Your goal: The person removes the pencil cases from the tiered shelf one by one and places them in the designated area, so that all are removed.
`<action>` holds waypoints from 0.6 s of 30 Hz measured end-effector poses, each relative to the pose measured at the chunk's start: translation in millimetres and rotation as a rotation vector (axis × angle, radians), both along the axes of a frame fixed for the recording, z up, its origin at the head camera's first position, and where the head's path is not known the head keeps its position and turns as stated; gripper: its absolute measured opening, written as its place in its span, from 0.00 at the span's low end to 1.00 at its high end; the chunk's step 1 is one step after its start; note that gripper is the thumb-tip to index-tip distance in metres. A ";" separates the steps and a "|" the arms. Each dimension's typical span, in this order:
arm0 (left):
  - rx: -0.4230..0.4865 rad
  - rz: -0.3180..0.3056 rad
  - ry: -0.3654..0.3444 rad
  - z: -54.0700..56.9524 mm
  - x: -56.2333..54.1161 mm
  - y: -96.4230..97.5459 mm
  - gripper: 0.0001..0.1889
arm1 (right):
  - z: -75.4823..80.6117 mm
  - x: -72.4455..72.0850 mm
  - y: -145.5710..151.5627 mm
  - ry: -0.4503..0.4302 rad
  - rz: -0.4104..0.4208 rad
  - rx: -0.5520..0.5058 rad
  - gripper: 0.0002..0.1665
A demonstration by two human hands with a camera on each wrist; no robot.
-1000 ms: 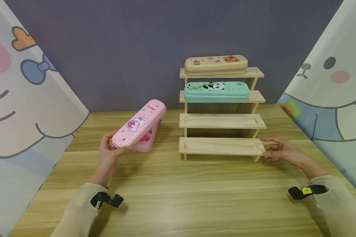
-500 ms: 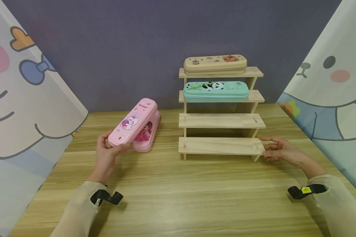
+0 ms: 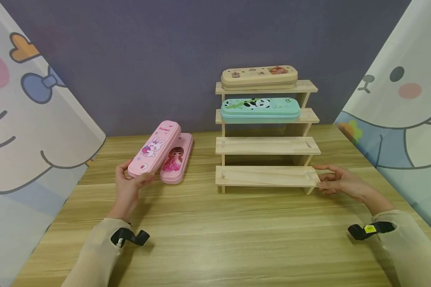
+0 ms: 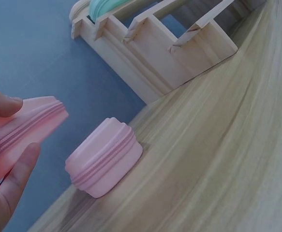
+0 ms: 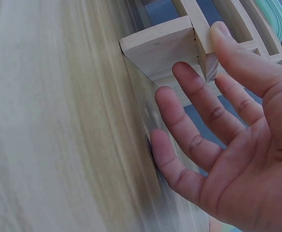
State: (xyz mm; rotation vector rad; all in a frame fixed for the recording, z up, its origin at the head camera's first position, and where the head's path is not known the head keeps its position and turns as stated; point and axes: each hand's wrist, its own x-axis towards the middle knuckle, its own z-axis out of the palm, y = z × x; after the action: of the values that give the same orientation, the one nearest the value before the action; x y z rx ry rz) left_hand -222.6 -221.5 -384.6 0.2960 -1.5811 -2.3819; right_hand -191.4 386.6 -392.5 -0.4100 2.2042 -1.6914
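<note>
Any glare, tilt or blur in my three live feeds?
Head view: pale glare on the tabletop, low centre; wooden shelf edges clear. Left wrist view: tilted, bluish; resting pink case fairly crisp. Right wrist view: tilted; right hand fairly sharp, tabletop grain soft at left.

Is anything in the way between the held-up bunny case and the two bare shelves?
Yes: the pink case with the girl picture lies on the table between the bunny case and those shelves. The bunny case is held higher, so it could probably pass over. Nothing else visible stands between them.
</note>
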 end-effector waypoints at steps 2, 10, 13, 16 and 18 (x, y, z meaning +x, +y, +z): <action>0.005 0.007 -0.003 -1.3 -0.8 -0.6 0.34 | 0.0 -0.1 0.0 0.001 0.002 -0.002 0.34; 0.007 0.031 -0.017 -3.8 -5.9 -5.1 0.35 | 0.3 -0.3 0.5 0.003 0.005 -0.016 0.35; 0.008 0.038 -0.040 -3.4 -8.4 -7.5 0.35 | 0.5 0.0 0.4 0.003 0.002 -0.013 0.35; -0.010 0.037 -0.054 -3.4 -10.3 -9.2 0.35 | 0.4 0.5 0.3 0.004 0.004 -0.010 0.35; -0.013 0.039 -0.058 -3.6 -11.4 -9.5 0.35 | 0.5 1.0 0.2 0.006 0.003 -0.004 0.35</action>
State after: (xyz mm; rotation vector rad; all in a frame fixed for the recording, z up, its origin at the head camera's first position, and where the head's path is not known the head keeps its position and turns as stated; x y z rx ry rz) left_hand -233.9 -231.0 -388.2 0.3924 -1.6004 -2.3526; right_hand -190.4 386.8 -392.0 -0.4201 2.2031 -1.6955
